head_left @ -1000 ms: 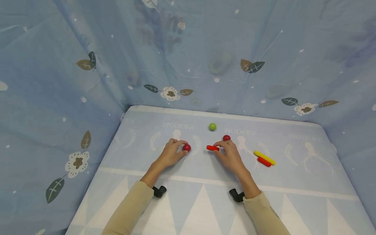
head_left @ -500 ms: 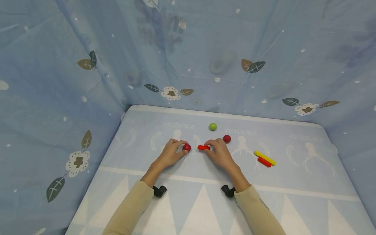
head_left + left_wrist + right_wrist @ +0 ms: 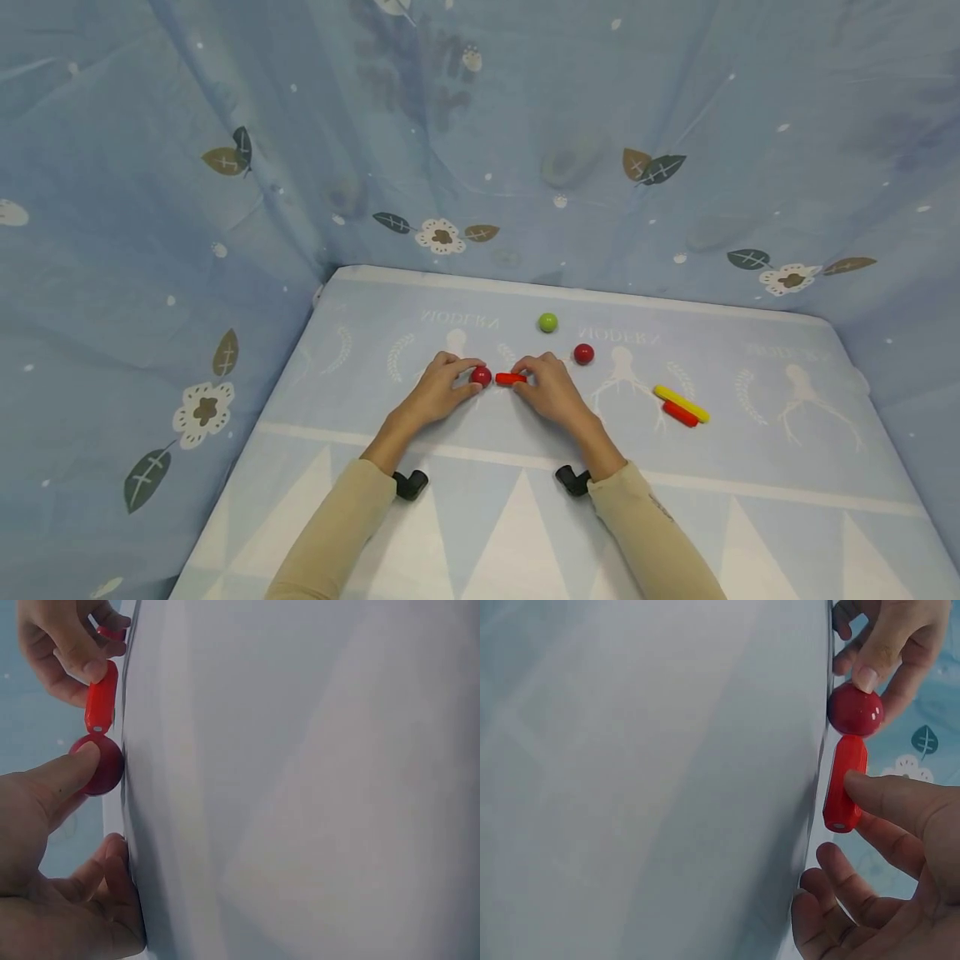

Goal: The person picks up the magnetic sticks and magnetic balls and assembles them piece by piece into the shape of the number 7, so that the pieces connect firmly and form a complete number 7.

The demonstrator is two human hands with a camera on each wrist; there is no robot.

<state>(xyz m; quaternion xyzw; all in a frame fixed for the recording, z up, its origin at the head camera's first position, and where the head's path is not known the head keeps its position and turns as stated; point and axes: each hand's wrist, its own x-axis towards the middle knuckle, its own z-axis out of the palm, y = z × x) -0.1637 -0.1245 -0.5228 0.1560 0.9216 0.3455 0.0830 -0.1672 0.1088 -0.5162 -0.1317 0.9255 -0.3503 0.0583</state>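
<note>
On the cloth-covered table my left hand (image 3: 441, 390) pinches a glossy dark red ball (image 3: 482, 377) between thumb and fingers. My right hand (image 3: 551, 387) grips a short bright red stick (image 3: 508, 378) from its right end, thumb on the near side. The stick lies level and points left at the ball. In the left wrist view its holed end (image 3: 97, 726) comes right up to the ball (image 3: 109, 769). From the right wrist, the stick (image 3: 847, 761) likewise meets the ball's (image 3: 855, 712) side. The right hand's other fingers rest near the cloth.
A second red ball (image 3: 583, 354) sits just beyond the right hand, and a green ball (image 3: 548, 322) farther back. To the right, a yellow stick (image 3: 681, 403) lies against another short red stick (image 3: 679, 413). Blue patterned cloth (image 3: 480, 150) walls the table's back and sides.
My right hand has moved left with the red stick, closing the gap to the red ball. The left hand keeps its hold on the ball in nearly the same place.
</note>
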